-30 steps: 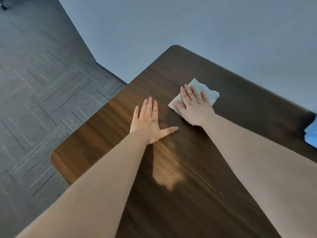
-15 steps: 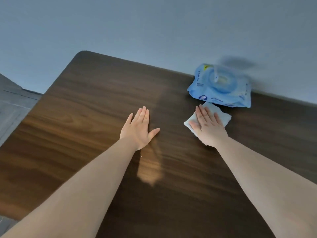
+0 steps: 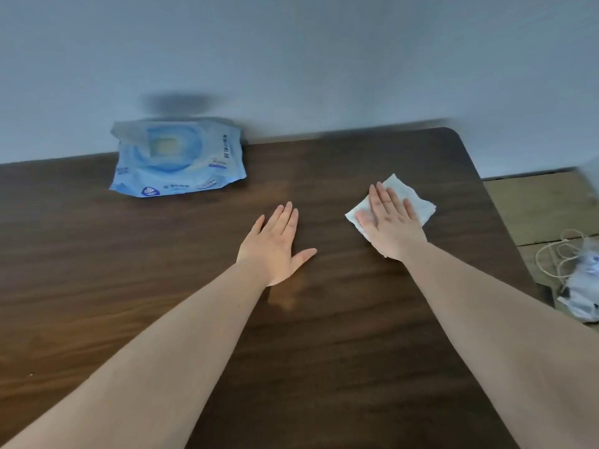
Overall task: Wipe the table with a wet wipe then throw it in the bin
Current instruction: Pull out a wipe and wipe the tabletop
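Head view: right hand point(image 3: 390, 226) flat, pressing wet wipe point(image 3: 418, 202) on table point(image 3: 340, 351) far right; left hand point(image 3: 275, 251) released, empty (bracing); wiping underway, binning pending

dark wood-grain table point(image 3: 324, 367), crinkled white wipe point(image 3: 418, 202), glossy plastic pack point(image 3: 175, 157).

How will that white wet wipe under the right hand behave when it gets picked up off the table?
The wet wipe looks thin and wrinkled, so it will probably droop and crumple, not hold its shape. It lies flat under the right hand, likely clinging slightly to the table if damp. It seems very light, so pinching one corner should lift it.
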Demonstrator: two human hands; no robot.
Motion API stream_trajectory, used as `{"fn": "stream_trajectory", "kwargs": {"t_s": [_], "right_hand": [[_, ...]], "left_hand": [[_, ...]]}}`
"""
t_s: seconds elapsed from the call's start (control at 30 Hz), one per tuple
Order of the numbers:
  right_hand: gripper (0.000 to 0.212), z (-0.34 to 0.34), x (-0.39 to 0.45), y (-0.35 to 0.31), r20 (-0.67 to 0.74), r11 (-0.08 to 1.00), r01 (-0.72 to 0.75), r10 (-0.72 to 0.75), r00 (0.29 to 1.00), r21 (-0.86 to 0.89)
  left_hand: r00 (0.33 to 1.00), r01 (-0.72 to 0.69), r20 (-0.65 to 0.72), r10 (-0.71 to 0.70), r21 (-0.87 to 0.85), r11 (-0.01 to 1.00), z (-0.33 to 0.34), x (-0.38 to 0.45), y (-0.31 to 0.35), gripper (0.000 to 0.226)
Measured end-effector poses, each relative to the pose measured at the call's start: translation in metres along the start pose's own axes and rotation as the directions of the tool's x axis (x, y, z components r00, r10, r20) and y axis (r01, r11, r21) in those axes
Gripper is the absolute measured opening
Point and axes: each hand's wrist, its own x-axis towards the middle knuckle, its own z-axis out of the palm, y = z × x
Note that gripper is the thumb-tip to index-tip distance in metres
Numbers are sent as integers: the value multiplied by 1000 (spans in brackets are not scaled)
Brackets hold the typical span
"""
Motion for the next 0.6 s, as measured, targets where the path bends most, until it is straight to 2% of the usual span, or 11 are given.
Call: {"fn": "stream_trajectory", "kwargs": {"t_s": [0.13, 0.23, 0.47, 0.6], "right_hand": [[66, -6, 7, 69, -18, 992, -122, 123, 992, 18], [66, -12, 10, 92, -19, 985, -167, 168, 986, 31], [66, -15, 8, 76, 4, 981, -192, 192, 981, 36], [67, -8, 1, 39, 9, 991, -133, 133, 991, 32]], "left_hand": [[998, 51, 22, -52, 37, 998, 9, 24, 36, 102], [996, 84, 23, -85, 54, 995, 11, 26, 36, 107], [996, 85, 36, -86, 46, 995, 7, 25, 35, 104], [998, 54, 40, -54, 11, 998, 4, 24, 29, 101]]}}
